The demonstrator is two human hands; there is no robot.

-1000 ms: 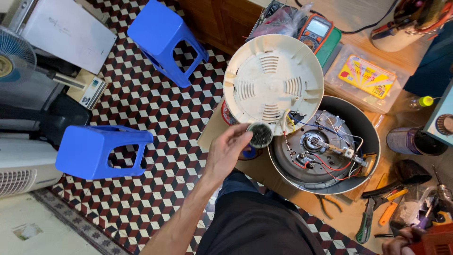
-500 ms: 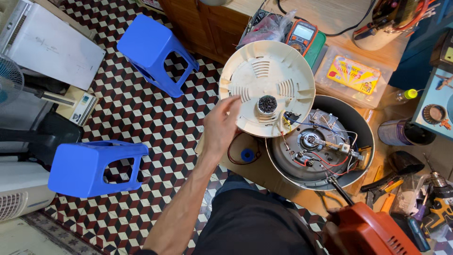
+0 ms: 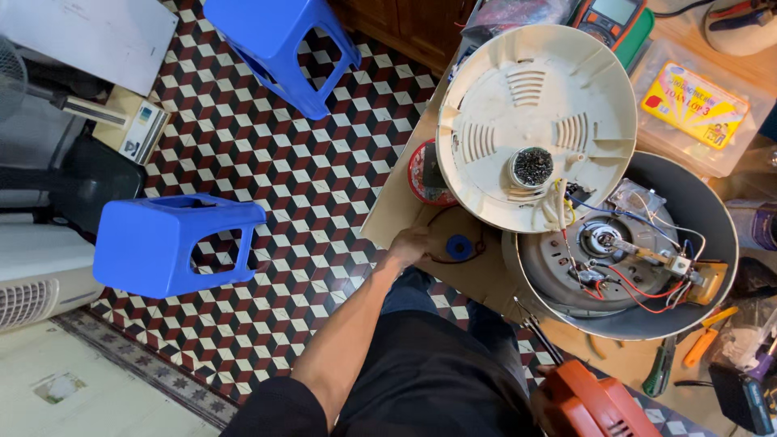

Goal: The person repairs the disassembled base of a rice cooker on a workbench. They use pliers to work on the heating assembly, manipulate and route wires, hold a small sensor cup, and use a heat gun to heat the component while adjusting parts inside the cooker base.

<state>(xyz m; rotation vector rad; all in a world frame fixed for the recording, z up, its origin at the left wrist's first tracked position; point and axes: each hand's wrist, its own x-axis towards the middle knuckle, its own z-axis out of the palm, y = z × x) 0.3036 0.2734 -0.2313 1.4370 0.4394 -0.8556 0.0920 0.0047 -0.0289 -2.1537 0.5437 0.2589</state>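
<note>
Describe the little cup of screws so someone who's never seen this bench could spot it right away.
Find the big cream plastic base cover lying over the opened appliance's grey bowl. Near the cover's lower middle sits the small round cup, full of dark screws. It is the only dark, speckled spot on that pale disc.

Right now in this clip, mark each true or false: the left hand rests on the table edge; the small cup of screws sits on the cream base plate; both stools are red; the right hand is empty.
1. The left hand rests on the table edge: true.
2. The small cup of screws sits on the cream base plate: true.
3. Both stools are red: false, the stools are blue.
4. The right hand is empty: false, the right hand holds an orange power tool.
</note>
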